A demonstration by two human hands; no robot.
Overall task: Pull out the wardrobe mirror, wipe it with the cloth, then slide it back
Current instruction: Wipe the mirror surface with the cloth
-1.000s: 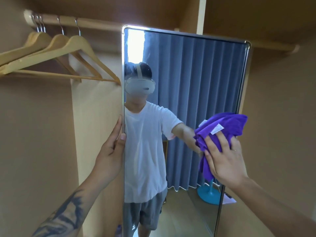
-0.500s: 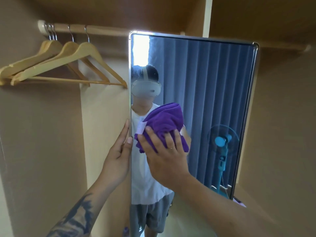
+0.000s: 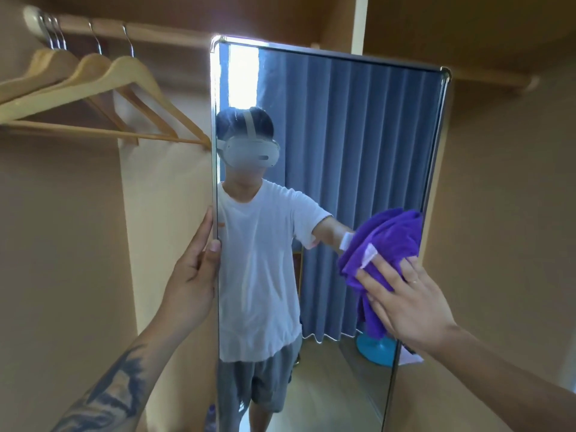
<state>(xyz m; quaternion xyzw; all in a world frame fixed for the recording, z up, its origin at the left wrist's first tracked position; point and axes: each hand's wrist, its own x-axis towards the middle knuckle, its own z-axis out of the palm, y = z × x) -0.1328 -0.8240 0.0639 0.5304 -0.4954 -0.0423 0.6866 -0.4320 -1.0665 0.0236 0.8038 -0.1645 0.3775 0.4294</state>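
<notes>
— Where's the mirror [image 3: 327, 198] just now?

— Pulled out of the wardrobe [image 3: 505, 213], standing upright, filling the middle of what I see. Its reflection shows a person in a white T-shirt and grey shorts, a blue curtain behind them.

— And the cloth?

— The purple cloth [image 3: 385, 247] is bunched against the glass at about four o'clock on the mirror, close to its right edge. The right hand [image 3: 408, 304] lies flat over it, fingers straight and spread, pressing it to the glass. A ring is on one finger.

— The other hand?

— The left hand [image 3: 194, 275] grasps the mirror's left edge at about nine o'clock, thumb on the front, fingers behind the frame. The forearm carries a tattoo.

— Anything else?

— Wooden hangers [image 3: 103, 98] on the rail [image 3: 162, 32], up at ten o'clock, just beside the mirror's edge.
</notes>
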